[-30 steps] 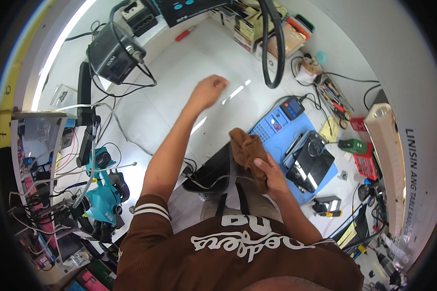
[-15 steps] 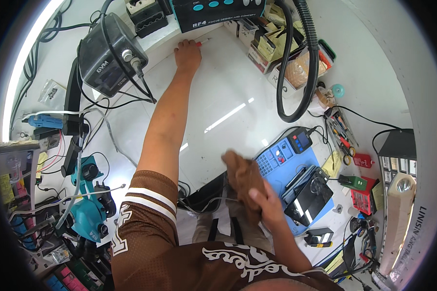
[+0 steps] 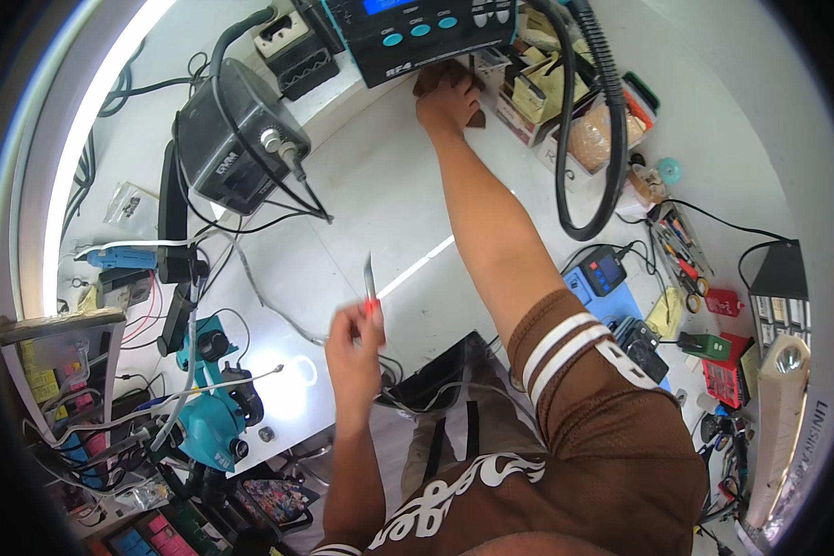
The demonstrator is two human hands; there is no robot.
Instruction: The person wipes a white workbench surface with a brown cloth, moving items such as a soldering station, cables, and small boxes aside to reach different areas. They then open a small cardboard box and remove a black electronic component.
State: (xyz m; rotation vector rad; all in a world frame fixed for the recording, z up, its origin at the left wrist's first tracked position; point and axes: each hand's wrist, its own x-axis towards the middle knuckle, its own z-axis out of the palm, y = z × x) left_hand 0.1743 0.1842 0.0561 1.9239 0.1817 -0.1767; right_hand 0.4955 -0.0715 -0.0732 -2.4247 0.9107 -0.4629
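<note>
My left hand (image 3: 350, 338) is closed around a slim tool with a red handle (image 3: 372, 309) and a curved, pointed metal tip (image 3: 369, 271). It is held above the white worktop (image 3: 343, 269), tip pointing away from me; whether it is a knife or tweezers I cannot tell. At the far end of the worktop, my right arm is stretched out. There my right hand (image 3: 447, 102) grips a brown cloth (image 3: 473, 118) and presses it on the surface, below the front of a black and teal device (image 3: 417, 37). Part of the cloth is hidden by the hand.
A dark grey box-shaped unit (image 3: 236, 139) with cables stands at the left, above a teal microscope-like stand (image 3: 208, 431). A thick black hose (image 3: 565, 176) loops down at the right. Beyond it are boxes of parts (image 3: 537, 102), a blue mat (image 3: 621, 298) and scissors (image 3: 695, 295).
My left hand has drawn back from the far edge with the red-handled tool. My right hand has carried the brown cloth from near me to the far end. The view has shifted slightly.
</note>
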